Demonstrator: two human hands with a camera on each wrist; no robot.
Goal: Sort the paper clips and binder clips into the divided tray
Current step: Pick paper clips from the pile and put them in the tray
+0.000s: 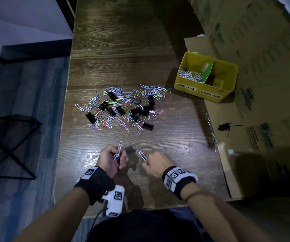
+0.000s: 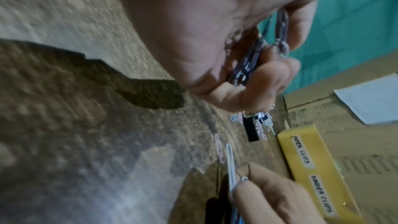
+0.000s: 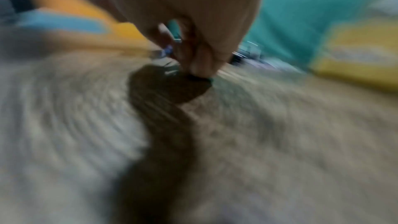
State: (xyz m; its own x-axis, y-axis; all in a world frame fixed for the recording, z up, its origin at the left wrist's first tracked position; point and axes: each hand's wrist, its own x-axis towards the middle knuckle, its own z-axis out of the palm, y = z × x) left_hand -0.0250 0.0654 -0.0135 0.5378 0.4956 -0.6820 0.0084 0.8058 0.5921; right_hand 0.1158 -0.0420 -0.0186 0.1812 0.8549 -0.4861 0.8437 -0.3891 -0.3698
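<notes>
Two hands were busy here, both down at the near edge of the wooden table [image 1: 123, 49], so I'd call this the gathering step of the paper-clip half of the job. Going left to right: the left hand [image 1: 110, 158] had its fingers curled round a small bunch of paper clips [image 1: 119, 149], with one pale clip poking up out of the fist; the left wrist view showed the same bundle [image 2: 254, 60] tucked between palm and fingers. Just beside it, the right hand [image 1: 155, 165] pinched a single paper clip [image 1: 141, 155] between thumb and fingertip, angled toward the left hand, apart from it but close. The right wrist view was too smeared to add anything beyond fingers closed on something small. Farther up the table, well apart from both hands, sat the mixed pile [image 1: 123, 107] of pastel paper clips and black binder clips, so plenty was left to sort. Way off to the right sat the yellow divided tray [image 1: 189, 84], perched on flattened cardboard [image 1: 263, 84], with a heap of clips in its left compartment labelled for paper clips; the other side was too dark to read properly. One stray binder clip [image 1: 224, 127] lay on the cardboard near the right edge. My guess is the next move wants the single clip passed into the left bunch, or the lot carried across to that left compartment without dropping strays.
</notes>
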